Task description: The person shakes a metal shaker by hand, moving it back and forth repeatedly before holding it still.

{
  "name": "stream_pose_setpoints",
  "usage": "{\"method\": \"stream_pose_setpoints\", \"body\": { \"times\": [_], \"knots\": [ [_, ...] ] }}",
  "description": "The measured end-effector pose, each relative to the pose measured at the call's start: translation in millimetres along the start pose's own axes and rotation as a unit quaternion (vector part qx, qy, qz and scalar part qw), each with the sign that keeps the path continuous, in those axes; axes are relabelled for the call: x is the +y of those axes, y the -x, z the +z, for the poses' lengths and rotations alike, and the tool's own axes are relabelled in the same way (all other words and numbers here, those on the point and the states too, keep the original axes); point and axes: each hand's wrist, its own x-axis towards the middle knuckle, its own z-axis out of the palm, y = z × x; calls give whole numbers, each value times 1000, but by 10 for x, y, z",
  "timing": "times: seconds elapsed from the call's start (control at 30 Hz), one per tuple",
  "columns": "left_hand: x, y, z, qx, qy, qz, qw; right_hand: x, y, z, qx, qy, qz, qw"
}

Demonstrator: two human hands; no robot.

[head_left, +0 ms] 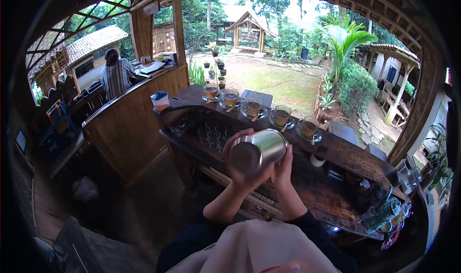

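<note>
Nearest to us a pale cloth (259, 246) lies over the lap, and from it both forearms rise to a metal tin (261, 150) held at chest height above the near edge of the dark wooden surface (336, 153). The tin is tipped onto its side, its round end turned toward us. We judge that is why it takes two hands: the left hand (240, 179) cups it from below with fingers curled over the top, and the right hand (284, 169) presses against its flank, so the smooth wall is clamped between them and cannot roll. Just beyond the tin a cluster of empty glasses (211, 133) stands close together on a lower ledge, within easy reach of the hands. Farther back five cups of tea (253, 107) sit on saucers in a curved row along the far edge, evenly spaced, probably lined up there to face the garden side. A blue-lidded tub (160, 100) stands at the row's left end. Beyond that, a person in a striped shirt (115, 76) stands at another counter, back to us, and a small gazebo (248, 30) rises in the garden.
</note>
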Motion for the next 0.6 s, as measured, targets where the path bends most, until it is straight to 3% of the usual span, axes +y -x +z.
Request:
{"method": "stream_pose_setpoints", "body": {
  "times": [0.07,0.13,0.17,0.2,0.23,0.27,0.3,0.33,0.37,0.4,0.43,0.5,0.53,0.57,0.6],
  "knots": [
    [524,-82,-342,-157,-40,130,978,-294,67,192,-141,95,-283,944],
    [705,-47,8,56,96,337,935,-602,194,389,-244,126,-386,880],
    [651,-46,86,61,94,336,935,-634,196,475,-304,64,-406,859],
    [568,-69,142,122,138,323,928,-551,150,490,-298,63,-415,857],
    [503,-66,136,180,180,310,916,-403,115,460,-233,96,-350,902],
    [124,107,-137,82,73,168,980,-171,45,413,-166,126,-286,935],
    [-221,249,-402,-19,-37,19,999,249,-146,227,-151,-123,-33,980],
    [-222,-84,-214,-43,-213,103,971,322,-140,191,-152,-125,-31,980],
    [-331,-129,-204,-68,-66,-116,989,351,-107,198,-65,-102,-6,993],
    [-389,-158,-223,-77,-26,-169,982,362,-140,230,18,-79,14,997],
    [-397,-123,-248,-81,-37,-82,993,371,-166,253,15,-81,11,997],
    [-141,-89,-377,-93,-35,69,993,354,-139,322,-103,-232,-4,967],
    [-7,-56,-490,-99,-21,135,986,497,-145,224,-127,-148,-13,981],
    [286,-130,-402,-50,9,232,971,106,-16,432,-187,-54,-186,963],
    [518,-218,-304,1,38,327,944,-285,118,659,-240,43,-352,904]
  ]
}}
